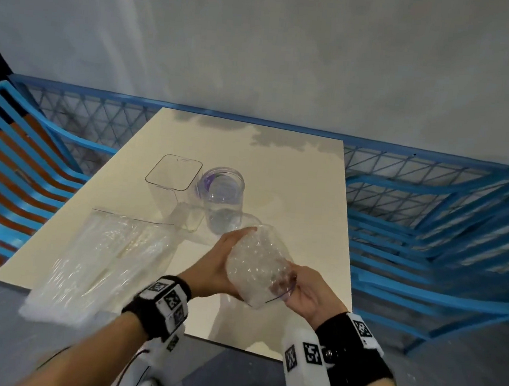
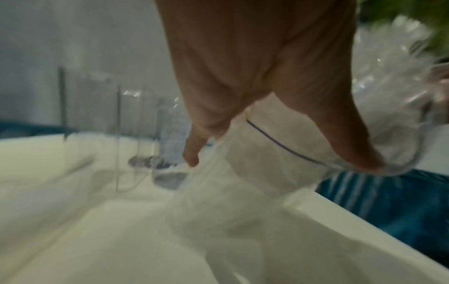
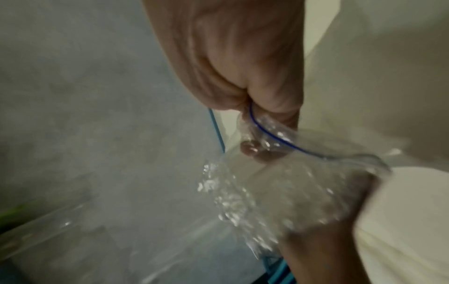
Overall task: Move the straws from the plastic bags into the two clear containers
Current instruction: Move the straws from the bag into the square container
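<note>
Above the table (image 1: 295, 171), both hands clamped on bag (image 1: 257, 264), long axis toward containers (image 1: 198, 191).

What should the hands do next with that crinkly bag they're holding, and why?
Probably pull the bag's mouth open. The right hand pinches the blue-lined edge of the small bag, the left hand holds its side, and the square container and round jar look empty.

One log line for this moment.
left hand cradles held bag | right hand pinches its mouth | containers empty
</note>
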`<state>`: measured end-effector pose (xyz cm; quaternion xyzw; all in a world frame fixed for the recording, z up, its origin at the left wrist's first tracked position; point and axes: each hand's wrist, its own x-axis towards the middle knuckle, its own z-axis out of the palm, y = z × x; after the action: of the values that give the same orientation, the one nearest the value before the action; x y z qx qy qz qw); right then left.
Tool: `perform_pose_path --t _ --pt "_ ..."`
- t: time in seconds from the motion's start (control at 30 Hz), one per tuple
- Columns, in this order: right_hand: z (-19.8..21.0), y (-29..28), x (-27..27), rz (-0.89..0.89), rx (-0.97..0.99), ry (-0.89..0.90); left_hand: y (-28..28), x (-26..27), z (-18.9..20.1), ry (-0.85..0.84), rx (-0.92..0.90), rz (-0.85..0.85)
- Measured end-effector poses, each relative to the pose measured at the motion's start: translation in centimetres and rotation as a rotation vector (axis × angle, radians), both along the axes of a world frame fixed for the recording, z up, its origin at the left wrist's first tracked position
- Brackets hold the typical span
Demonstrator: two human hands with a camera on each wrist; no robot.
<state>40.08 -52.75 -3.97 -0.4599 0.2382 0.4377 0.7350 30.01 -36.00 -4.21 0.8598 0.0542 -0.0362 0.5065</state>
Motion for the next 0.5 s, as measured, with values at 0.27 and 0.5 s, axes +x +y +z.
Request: perform_pose_path --t 0.27,0.5 --pt "1.2 1.4 0.7 0.309 -0.403 -0.784 2.5 -2.5 1.9 -0.149 -0.283 0.522" --pt "1.4 5.2 -2.3 0.717 -0.974 -1.652 4.6 -3.9 -0.8 0.045 -0.279 0.617"
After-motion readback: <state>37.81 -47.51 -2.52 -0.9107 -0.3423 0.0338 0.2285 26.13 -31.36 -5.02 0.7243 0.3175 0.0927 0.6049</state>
